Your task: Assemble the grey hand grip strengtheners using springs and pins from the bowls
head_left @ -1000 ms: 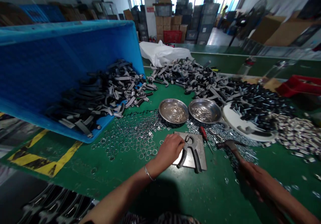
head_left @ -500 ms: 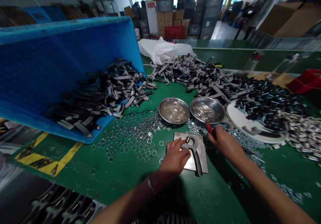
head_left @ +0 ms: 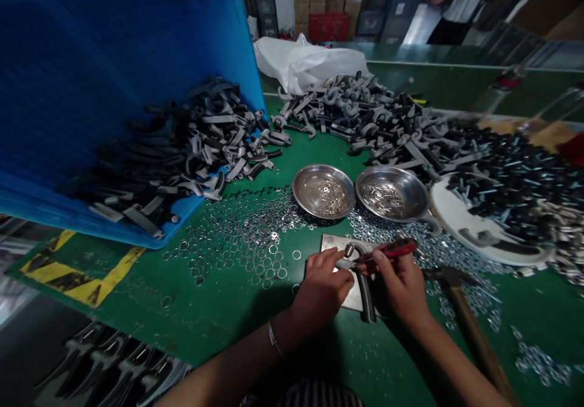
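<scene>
A grey hook-ended handle with a black grip (head_left: 366,297) lies on a square metal plate (head_left: 331,242). My left hand (head_left: 323,285) is closed on the left of its hooked end, fingertips next to a small silver cylinder (head_left: 349,249) there. My right hand (head_left: 406,288) grips a red-handled tool (head_left: 398,249). The tool's point reaches left to the hooked end, close to my left fingers; the exact contact is hidden. Right of my right hand lies a hammer (head_left: 472,328) with a wooden handle.
Two metal bowls (head_left: 298,197) (head_left: 422,197) of small parts stand behind the plate. Loose rings (head_left: 260,261) spread left. A blue crate (head_left: 255,48) holds more handles; another handle pile (head_left: 378,115) lies behind. At right is a white dish (head_left: 444,212). A person (head_left: 460,5) stands beyond the table.
My right hand has moved left and brought the red-handled tool over the hooked end. My left hand stays there. The view has tilted down, and the hammer now shows.
</scene>
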Demonstrator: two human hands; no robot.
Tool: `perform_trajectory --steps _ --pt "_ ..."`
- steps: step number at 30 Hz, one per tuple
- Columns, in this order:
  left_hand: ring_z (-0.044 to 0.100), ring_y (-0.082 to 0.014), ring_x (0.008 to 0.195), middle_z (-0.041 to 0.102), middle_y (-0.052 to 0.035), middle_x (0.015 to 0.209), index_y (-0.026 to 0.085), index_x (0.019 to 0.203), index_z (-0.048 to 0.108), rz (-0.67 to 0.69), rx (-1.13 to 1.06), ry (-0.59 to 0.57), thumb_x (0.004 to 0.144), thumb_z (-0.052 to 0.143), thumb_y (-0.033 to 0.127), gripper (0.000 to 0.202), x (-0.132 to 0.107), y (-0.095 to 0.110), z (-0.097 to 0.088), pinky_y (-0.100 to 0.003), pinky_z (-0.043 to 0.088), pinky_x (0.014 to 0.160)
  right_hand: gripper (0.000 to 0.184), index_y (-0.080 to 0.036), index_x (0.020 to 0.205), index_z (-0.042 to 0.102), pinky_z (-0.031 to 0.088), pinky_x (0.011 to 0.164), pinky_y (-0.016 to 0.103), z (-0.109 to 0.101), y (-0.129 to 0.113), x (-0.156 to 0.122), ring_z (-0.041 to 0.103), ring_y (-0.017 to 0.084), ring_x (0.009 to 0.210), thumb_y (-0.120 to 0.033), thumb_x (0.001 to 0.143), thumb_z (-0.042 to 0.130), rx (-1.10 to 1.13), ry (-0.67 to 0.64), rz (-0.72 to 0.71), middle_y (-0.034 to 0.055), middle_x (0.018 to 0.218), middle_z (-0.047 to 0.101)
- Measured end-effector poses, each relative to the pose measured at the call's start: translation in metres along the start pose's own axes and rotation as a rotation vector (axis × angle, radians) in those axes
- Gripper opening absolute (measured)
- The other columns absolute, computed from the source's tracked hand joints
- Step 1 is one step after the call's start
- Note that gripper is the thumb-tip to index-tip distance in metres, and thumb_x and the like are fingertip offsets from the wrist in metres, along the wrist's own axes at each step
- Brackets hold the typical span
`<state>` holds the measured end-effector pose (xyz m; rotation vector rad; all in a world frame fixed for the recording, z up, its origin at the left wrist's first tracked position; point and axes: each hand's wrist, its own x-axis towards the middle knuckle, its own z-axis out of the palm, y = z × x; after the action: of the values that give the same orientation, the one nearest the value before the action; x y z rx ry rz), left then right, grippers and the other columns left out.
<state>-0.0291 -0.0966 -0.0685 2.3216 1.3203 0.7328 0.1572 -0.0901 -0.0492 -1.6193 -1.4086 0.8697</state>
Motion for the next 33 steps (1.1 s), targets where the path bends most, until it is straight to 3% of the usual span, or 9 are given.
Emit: perform_trajectory --steps 7,11,14,18,20,22,26,30,33 --pt "0.046 -0.0268 0.131 0.057 -0.0094 0.137 0.021 0.096 0.067 0.011 -0.024 -0.006 0.096 0.056 0.027 0.012 -0.002 0.002 -0.003 -0.049 0.038 0.107 0.035 -0.022 0.098 0.059 0.051 0.077 0.039 0.006 -0.001 -0.006 0.069 0.029 0.082 -0.052 0.097 0.043 -0.378 -0.073 -0.183 0.0131 0.091 0.072" --pt "0.046 -0.0275 0.131 0.057 -0.0107 0.134 0.021 0.097 0.067 0.023 0.000 0.028 0.097 0.053 0.028 0.015 -0.003 0.000 0.001 -0.049 0.038 0.106 0.028 -0.022 0.097 0.054 0.047 0.070 0.035 0.010 -0.018 0.010 0.066 0.025 0.073 -0.048 0.097 0.044 -0.377 -0.177 -0.205 0.0080 0.083 0.068" --pt "0.046 -0.0289 0.129 0.059 -0.0115 0.130 0.020 0.095 0.066 0.023 0.033 0.052 0.097 0.052 0.028 0.016 -0.002 -0.002 0.006 -0.049 0.038 0.104 0.026 -0.024 0.086 0.051 0.045 0.062 0.032 0.009 -0.032 0.020 0.059 0.020 0.062 -0.049 0.094 0.052 -0.170 -0.225 -0.202 0.0013 0.071 0.062" --pt "0.044 -0.0292 0.130 0.059 -0.0091 0.133 0.021 0.096 0.067 0.047 0.016 0.050 0.097 0.053 0.030 0.017 -0.002 -0.004 0.009 -0.049 0.036 0.105 0.033 -0.028 0.088 0.043 0.040 0.047 0.028 -0.004 -0.040 0.031 0.037 0.014 0.041 -0.054 0.101 0.027 0.268 -0.027 -0.107 -0.0078 0.056 0.041" --pt "0.043 -0.0285 0.131 0.059 -0.0079 0.134 0.022 0.095 0.068 0.035 -0.020 0.040 0.097 0.055 0.031 0.016 -0.003 -0.004 0.007 -0.049 0.035 0.106 0.033 -0.028 0.092 0.042 0.042 0.047 0.028 -0.016 -0.036 0.035 0.038 0.014 0.042 -0.055 0.101 0.025 0.424 0.088 -0.071 -0.0077 0.057 0.041" --pt "0.043 -0.0273 0.131 0.059 -0.0071 0.133 0.022 0.095 0.068 -0.010 -0.061 0.036 0.097 0.056 0.031 0.015 -0.001 -0.003 0.001 -0.047 0.034 0.106 0.031 -0.027 0.093 0.045 0.045 0.049 0.028 -0.027 -0.026 0.034 0.046 0.014 0.046 -0.056 0.098 0.037 0.458 0.084 0.011 -0.0056 0.061 0.051" --pt "0.049 -0.0247 0.115 0.064 -0.0058 0.114 0.022 0.099 0.067 -0.055 -0.029 -0.005 0.099 0.051 0.027 0.017 0.014 0.001 -0.017 -0.044 0.036 0.098 0.036 -0.025 0.086 0.048 0.041 0.043 0.027 -0.040 0.009 0.009 0.051 0.015 0.043 -0.060 0.093 0.048 0.109 -0.156 0.214 -0.0033 0.059 0.060" --pt "0.051 -0.0241 0.100 0.064 -0.0054 0.099 0.019 0.095 0.066 0.071 0.140 -0.122 0.100 0.047 0.027 0.021 0.031 0.003 -0.025 -0.042 0.036 0.090 0.036 -0.021 0.093 0.058 0.050 0.062 0.034 -0.043 0.035 -0.012 0.066 0.024 0.069 -0.057 0.089 0.053 -0.267 -0.056 0.129 0.0059 0.078 0.071" --pt "0.050 -0.0238 0.098 0.063 -0.0050 0.095 0.019 0.094 0.066 0.152 0.230 -0.125 0.101 0.047 0.029 0.022 0.035 0.004 -0.024 -0.042 0.036 0.090 0.039 -0.018 0.105 0.060 0.051 0.079 0.040 -0.047 0.041 -0.014 0.068 0.028 0.088 -0.054 0.092 0.051 -0.377 -0.043 0.051 0.0126 0.100 0.072"
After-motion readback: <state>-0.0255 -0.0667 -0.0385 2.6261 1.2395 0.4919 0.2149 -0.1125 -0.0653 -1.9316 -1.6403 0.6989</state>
